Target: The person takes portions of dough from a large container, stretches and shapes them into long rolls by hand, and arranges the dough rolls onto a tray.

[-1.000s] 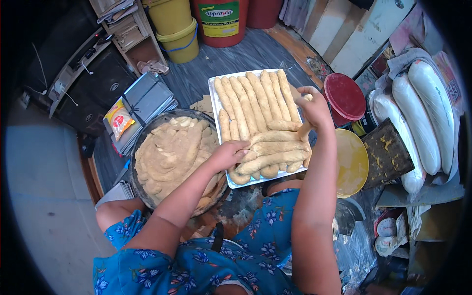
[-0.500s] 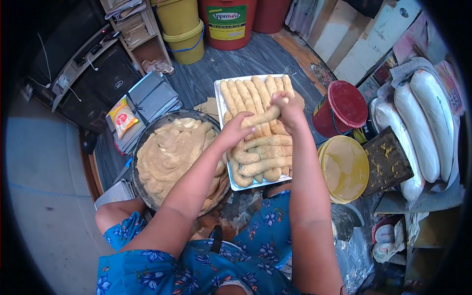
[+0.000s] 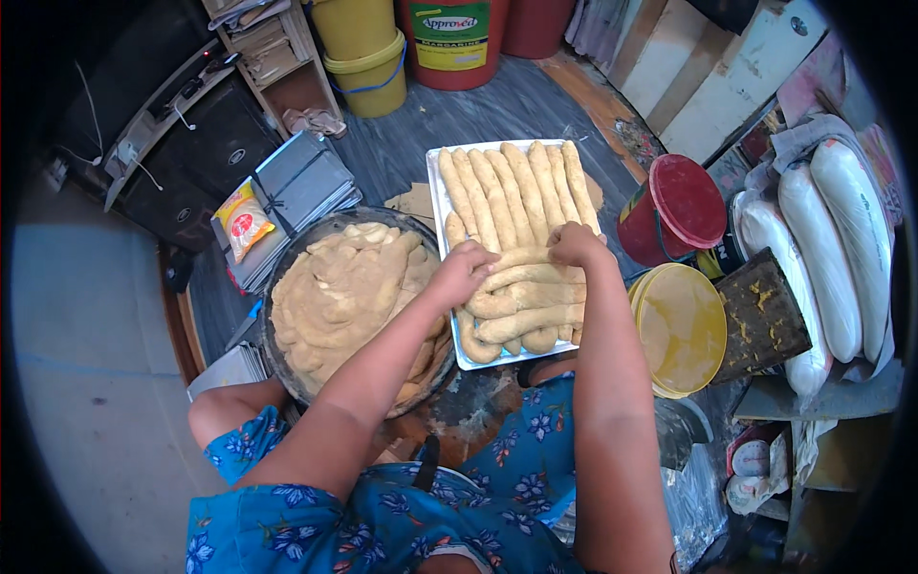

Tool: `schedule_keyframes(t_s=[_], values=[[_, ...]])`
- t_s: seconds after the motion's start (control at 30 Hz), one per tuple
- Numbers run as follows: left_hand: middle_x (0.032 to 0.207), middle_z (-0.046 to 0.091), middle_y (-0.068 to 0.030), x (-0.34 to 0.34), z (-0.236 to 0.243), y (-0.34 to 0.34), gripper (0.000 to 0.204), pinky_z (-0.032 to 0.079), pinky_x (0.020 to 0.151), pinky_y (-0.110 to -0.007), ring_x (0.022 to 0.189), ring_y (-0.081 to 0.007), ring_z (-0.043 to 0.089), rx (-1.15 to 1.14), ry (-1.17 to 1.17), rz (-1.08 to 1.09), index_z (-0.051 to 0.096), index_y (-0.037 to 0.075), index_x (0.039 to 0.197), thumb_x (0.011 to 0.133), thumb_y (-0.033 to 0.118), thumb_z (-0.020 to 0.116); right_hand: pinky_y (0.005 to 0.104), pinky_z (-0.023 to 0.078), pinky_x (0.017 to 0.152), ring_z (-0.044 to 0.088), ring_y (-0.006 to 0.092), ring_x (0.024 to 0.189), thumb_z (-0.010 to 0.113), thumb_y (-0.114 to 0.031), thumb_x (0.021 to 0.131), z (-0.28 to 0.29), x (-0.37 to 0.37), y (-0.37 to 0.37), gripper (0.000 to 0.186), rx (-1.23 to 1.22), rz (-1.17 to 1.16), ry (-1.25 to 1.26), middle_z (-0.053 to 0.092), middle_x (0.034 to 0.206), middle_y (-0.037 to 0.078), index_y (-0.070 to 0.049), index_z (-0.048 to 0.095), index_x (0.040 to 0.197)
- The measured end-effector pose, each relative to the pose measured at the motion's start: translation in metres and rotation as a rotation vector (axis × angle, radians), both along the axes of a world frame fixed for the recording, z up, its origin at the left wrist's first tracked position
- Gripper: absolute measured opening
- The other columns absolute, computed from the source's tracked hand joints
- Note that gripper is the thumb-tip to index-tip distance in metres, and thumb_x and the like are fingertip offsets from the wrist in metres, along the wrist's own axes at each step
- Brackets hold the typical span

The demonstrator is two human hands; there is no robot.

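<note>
A coated dough rope (image 3: 524,256) lies crosswise over other ropes on a white tray (image 3: 464,364). Its left end is in the closed fingers of my left hand (image 3: 461,274), its right end in those of my right hand (image 3: 579,246). Several lengthwise ropes (image 3: 512,191) fill the far half of the tray. In the near half, more crosswise ropes (image 3: 531,323) lie on top, one of them bent at the left. Left of the tray stands a dark round basin (image 3: 390,216) heaped with crumb-dusted dough strands (image 3: 349,301).
To the right stand a red bucket (image 3: 684,206), a yellow bucket (image 3: 681,330) and a dark smeared board (image 3: 762,306). Long plastic-wrapped white rolls (image 3: 818,258) lie beyond them. Behind the basin, a yellow-and-white packet (image 3: 245,225) rests on stacked trays (image 3: 304,177). Tubs (image 3: 371,77) line the back.
The dough rope, held in the air and slanting up to the right half a second ago, is now down crosswise on the tray. My right hand has lowered and come nearer.
</note>
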State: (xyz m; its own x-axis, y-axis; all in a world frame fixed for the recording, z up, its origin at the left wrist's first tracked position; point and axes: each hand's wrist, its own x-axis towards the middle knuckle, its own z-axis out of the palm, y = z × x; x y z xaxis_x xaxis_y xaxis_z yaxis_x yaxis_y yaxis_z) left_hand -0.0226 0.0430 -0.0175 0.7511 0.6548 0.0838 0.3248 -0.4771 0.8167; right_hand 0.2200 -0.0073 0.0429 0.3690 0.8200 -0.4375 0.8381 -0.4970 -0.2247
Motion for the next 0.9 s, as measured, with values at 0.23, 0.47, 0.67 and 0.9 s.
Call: schedule_keyframes(t_s=[0.23,0.47,0.67,0.9], values=[[0.136,0.052,-0.0154,0.006,-0.003,-0.023,0.048,0.031,0.108,-0.043,0.124,-0.0320,0.047,0.152,0.065,-0.069,0.057,0.008,0.128,0.093,0.041,0.053,0.0564,0.037,0.102,0.055,0.0362,0.118,0.055,-0.022,0.076,-0.013,0.007,0.018,0.043,-0.184,0.214,0.011,0.060,0.127,0.014,-0.011,0.065,0.115],[0.156,0.011,-0.0226,-0.065,0.029,-0.030,0.056,0.018,0.115,-0.047,0.144,-0.0386,0.014,0.280,0.231,-0.106,0.047,0.013,0.138,0.095,0.049,0.046,0.0345,0.048,0.089,0.062,0.0310,0.105,0.060,-0.009,0.070,-0.010,-0.002,0.025,0.044,-0.126,0.219,0.208,0.065,0.113,0.016,-0.007,0.063,0.114],[0.148,0.031,-0.0260,-0.262,0.079,0.014,0.070,0.027,0.113,-0.043,0.137,-0.0405,0.032,0.081,0.738,0.017,0.048,0.016,0.139,0.084,0.057,0.059,0.0398,0.044,0.093,0.057,0.0286,0.112,0.065,-0.016,0.074,0.018,-0.082,0.024,0.039,0.233,0.258,-0.293,0.062,0.115,0.010,-0.010,0.064,0.113],[0.141,0.044,-0.0217,-0.397,0.091,0.048,0.073,0.034,0.108,-0.039,0.129,-0.0357,0.045,-0.146,0.602,0.367,0.048,0.004,0.136,0.084,0.052,0.062,0.0402,0.044,0.095,0.055,0.0341,0.111,0.064,-0.010,0.073,-0.039,-0.254,0.038,0.039,0.600,0.739,0.275,0.060,0.117,0.014,-0.009,0.063,0.113]])
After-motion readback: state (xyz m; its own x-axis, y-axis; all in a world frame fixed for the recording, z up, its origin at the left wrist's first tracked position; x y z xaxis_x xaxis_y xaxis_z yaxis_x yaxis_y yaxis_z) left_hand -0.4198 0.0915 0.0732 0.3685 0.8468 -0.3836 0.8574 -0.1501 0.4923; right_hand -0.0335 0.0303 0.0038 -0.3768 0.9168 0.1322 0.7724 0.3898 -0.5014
